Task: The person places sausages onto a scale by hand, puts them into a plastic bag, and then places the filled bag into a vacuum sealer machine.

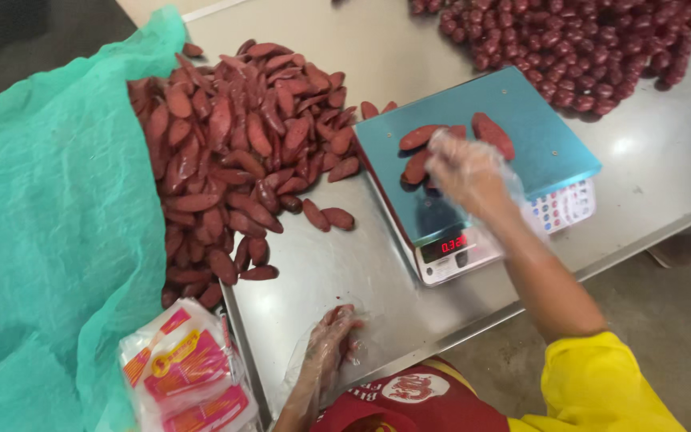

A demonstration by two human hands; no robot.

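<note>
Right hand, in thin clear glove, lay loosely open over dark-red oblong sausages on blue-topped digital scale, for weighing. Left hand, gloved, rested half-curled on steel table, grip contents unclear, w/ loose sausage pile alongside.

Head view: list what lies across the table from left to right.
Green mesh sack → heap of flat dark-red sausages → left hand in a clear glove → digital scale with right hand over its sausages → pile of rounder red sausages.
</note>
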